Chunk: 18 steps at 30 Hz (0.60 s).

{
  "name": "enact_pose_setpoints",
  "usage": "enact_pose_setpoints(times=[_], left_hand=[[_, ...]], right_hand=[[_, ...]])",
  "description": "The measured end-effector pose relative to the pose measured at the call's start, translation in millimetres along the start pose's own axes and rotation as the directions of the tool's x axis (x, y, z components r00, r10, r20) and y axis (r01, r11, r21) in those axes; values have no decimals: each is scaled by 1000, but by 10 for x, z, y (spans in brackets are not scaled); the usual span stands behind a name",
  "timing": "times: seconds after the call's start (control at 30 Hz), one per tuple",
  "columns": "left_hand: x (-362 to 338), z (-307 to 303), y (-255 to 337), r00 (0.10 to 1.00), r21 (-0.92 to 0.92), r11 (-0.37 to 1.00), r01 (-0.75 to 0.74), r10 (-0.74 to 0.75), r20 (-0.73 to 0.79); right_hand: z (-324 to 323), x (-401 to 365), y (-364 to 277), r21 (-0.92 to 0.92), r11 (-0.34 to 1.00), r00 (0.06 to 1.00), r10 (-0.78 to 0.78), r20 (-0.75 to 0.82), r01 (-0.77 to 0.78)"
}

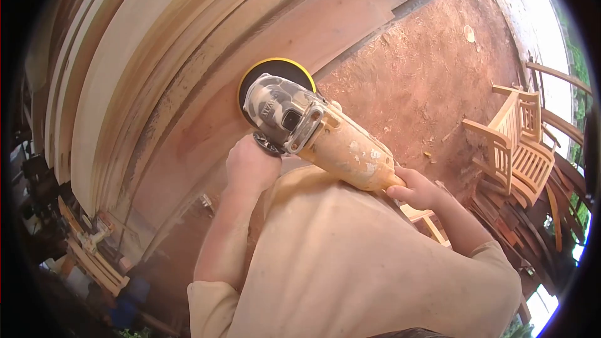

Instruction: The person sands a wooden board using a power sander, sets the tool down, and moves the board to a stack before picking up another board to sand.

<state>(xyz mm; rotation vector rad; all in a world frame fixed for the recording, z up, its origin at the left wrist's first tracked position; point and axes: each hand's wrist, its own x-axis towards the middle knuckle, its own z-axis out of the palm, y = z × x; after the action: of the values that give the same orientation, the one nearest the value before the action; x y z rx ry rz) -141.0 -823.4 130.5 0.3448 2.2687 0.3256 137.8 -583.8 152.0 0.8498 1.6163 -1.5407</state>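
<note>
A yellow power sander [350, 150] with a dusty metal head spans the space between my two hands. Its round black disc pad [251, 81], rimmed in yellow, lies over a reddish wooden plank [206, 112]; the head hides whether the whole pad touches. My left hand [251, 164] is closed around the dark side handle by the head. At the rear end of the body, my right hand [418, 189] grips the tool, with the thumb showing on top. The fingers underneath are hidden.
Several long pale boards [125, 69] lie side by side left of the plank. A slatted wooden chair [516, 144] stands on the reddish dirt floor [400, 81] at right, with stacked timber strips [519, 231] below it. A clamp-like tool [94, 241] is at lower left.
</note>
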Motion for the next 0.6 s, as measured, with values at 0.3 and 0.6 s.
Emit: enact_pose_setpoints(times=[0.3, 0.6], left_hand=[[584, 239, 2055, 982, 246, 952, -180, 159, 100], [1026, 371, 3326, 934, 362, 862, -355, 313, 173]], right_hand=[[-945, -441, 759, 411, 905, 985, -42, -168, 109], [-1575, -487, 1100, 489, 845, 941, -47, -334, 216]])
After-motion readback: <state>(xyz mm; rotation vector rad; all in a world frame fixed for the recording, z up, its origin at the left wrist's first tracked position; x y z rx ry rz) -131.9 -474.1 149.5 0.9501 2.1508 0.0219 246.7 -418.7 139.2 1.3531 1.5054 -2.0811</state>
